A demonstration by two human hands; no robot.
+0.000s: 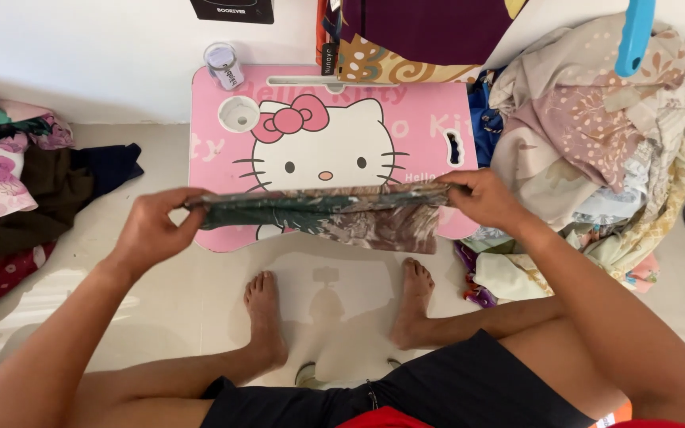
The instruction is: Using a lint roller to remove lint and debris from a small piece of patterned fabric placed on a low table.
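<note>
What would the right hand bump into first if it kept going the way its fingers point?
The right hand points left along the folded cloth it pinches. Going on, it would probably meet the left hand at the cloth's other end, though depth is hard to judge.

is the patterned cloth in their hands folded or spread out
Folded: the patterned cloth is a narrow layered band, stretched between the left hand and right hand.

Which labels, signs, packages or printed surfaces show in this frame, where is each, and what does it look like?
Dark sign: top edge, on the white wall; black rectangle, pale print.
Small jar: back left corner of the table; clear cylinder, pale label.
Black tag: hanging above the table's back edge; narrow, white print.
Pink lap table: centre floor; white cartoon cat, pink bow, pale lettering.
</note>
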